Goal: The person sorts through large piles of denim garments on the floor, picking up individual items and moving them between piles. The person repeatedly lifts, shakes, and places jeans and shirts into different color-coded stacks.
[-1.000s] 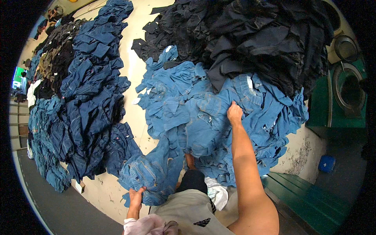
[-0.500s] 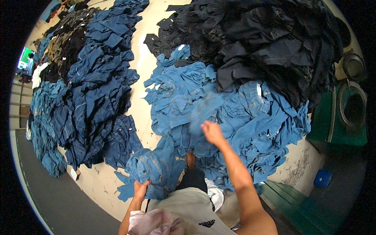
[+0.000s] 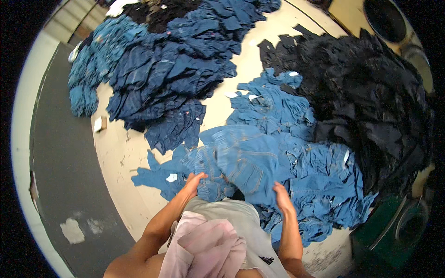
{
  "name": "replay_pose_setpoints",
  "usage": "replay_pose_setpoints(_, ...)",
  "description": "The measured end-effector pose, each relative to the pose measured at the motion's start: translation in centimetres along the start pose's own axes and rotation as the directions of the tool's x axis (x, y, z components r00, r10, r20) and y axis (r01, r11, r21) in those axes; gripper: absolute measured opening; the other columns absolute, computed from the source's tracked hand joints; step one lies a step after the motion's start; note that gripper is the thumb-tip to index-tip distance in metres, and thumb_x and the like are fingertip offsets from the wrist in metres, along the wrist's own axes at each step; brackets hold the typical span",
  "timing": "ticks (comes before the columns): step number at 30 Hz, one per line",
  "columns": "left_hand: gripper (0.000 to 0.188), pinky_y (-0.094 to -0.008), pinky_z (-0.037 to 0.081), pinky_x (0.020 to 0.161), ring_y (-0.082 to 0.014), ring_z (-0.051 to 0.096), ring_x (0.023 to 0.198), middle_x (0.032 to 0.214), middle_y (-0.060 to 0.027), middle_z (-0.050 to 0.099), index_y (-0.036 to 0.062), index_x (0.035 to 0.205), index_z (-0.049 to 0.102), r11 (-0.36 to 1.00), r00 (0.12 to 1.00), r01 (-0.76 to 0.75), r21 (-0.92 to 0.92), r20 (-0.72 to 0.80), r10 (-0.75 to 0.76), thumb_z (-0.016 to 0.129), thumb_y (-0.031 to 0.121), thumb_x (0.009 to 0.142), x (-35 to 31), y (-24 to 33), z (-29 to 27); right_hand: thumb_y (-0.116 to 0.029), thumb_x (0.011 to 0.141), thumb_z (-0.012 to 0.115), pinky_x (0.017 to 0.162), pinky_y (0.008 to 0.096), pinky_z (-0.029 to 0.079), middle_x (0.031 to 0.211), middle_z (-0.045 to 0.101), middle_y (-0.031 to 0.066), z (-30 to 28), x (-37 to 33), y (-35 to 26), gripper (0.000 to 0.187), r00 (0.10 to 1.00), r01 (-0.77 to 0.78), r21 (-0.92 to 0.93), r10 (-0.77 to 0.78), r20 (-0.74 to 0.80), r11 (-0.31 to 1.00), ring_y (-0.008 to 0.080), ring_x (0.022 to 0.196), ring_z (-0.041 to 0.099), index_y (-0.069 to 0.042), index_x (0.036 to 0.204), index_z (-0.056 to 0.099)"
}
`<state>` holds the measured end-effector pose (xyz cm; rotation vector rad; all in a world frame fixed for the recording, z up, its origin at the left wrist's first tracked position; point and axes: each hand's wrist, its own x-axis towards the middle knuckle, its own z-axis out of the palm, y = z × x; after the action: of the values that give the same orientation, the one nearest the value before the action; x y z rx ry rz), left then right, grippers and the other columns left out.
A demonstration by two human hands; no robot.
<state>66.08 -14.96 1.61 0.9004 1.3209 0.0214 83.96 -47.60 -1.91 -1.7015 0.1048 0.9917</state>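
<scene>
A pair of light blue denim trousers with an elastic waistband and stitched back pocket is stretched in front of my body, slightly blurred. My left hand is closed on its gathered waistband side. At the opposite edge, the fingers of my right hand close on the cloth. Under and left of the trousers lie more blue garments, one with a white tag. A pile of light blue denim spreads beneath and beyond my right hand.
Dark blue garments lie heaped at the far left, beside a paler blue heap. A large black pile fills the right. A small white box sits on the pale floor. Round-doored machines stand at the right edge.
The view has turned, shifting the piles. My right hand has come in from over the blue pile to the trousers' edge, and the bunched trousers are now spread between both hands.
</scene>
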Motion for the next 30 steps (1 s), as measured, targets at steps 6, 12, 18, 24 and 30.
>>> replay_pose_setpoints(6, 0.028, -0.0416, 0.051, 0.081, -0.0234, 0.063, 0.089, 0.095, -0.0116, 0.065, 0.0004, 0.092, 0.064, 0.99, 0.988, -0.136, -0.027, 0.064, 0.138, 0.073, 0.019, 0.074, 0.1, -1.6, -3.0, -0.018, 0.091, 0.049, 0.111, 0.0332, 0.033, 0.134, 0.056, 0.0249, 6.0, 3.3, -4.7, 0.055, 0.997, 0.012, 0.028, -0.015, 0.074, 1.0, 0.0286, 0.129, 0.049, 0.016, 0.133, 0.047)
replay_pose_setpoints(12, 0.026, -0.0401, 0.053, 0.077, -0.0234, 0.063, 0.086, 0.089, -0.0107, 0.064, -0.0007, 0.09, 0.063, 0.944, 0.999, -0.025, -0.328, 0.014, 0.031, 0.073, 0.017, 0.073, 0.7, -5.7, -8.9, -0.019, 0.091, 0.059, 0.107, 0.0344, 0.037, 0.133, 0.055, 0.02, 15.7, 1.2, -12.5, 0.053, 0.952, 0.235, -0.035, -0.223, 0.209, 0.971, 0.0242, 0.122, 0.052, 0.012, 0.133, 0.051)
replay_pose_setpoints(18, 0.028, -0.0425, 0.055, 0.076, -0.0233, 0.064, 0.08, 0.087, -0.012, 0.064, -0.0036, 0.094, 0.063, 0.9, 0.992, -0.062, -0.431, -0.129, 0.007, 0.072, 0.015, 0.074, -1.9, -6.4, -13.9, -0.017, 0.073, 0.064, 0.101, 0.0396, 0.044, 0.113, 0.063, 0.0133, 11.4, -9.5, -16.7, 0.052, 0.844, 0.342, 0.43, -0.474, 0.252, 0.836, 0.0269, 0.109, 0.059, 0.002, 0.121, 0.06)
replay_pose_setpoints(24, 0.038, -0.0346, 0.051, 0.083, -0.0222, 0.064, 0.096, 0.105, -0.0137, 0.067, -0.0061, 0.114, 0.061, 0.876, 0.959, -0.281, -0.392, -0.078, 0.272, 0.069, 0.011, 0.081, -9.1, -2.8, -19.3, -0.05, 0.089, 0.053, 0.109, 0.0426, 0.037, 0.139, 0.051, 0.0206, 16.2, -12.3, -17.8, 0.078, 0.797, 0.604, -0.403, -0.518, 0.31, 0.687, 0.0313, 0.129, 0.051, 0.002, 0.146, 0.04)
replay_pose_setpoints(30, 0.047, -0.0363, 0.05, 0.081, -0.0217, 0.062, 0.092, 0.106, -0.0107, 0.069, -0.0028, 0.12, 0.062, 0.63, 0.641, -0.763, -0.146, -0.036, 0.767, 0.074, 0.021, 0.08, -12.2, -2.0, -20.8, -0.035, 0.071, 0.085, 0.112, 0.0488, 0.032, 0.151, 0.033, 0.0285, 35.0, -19.6, -9.1, 0.104, 0.462, 0.878, -0.463, -0.475, 0.749, 0.124, 0.0434, 0.139, 0.035, 0.007, 0.147, 0.028)
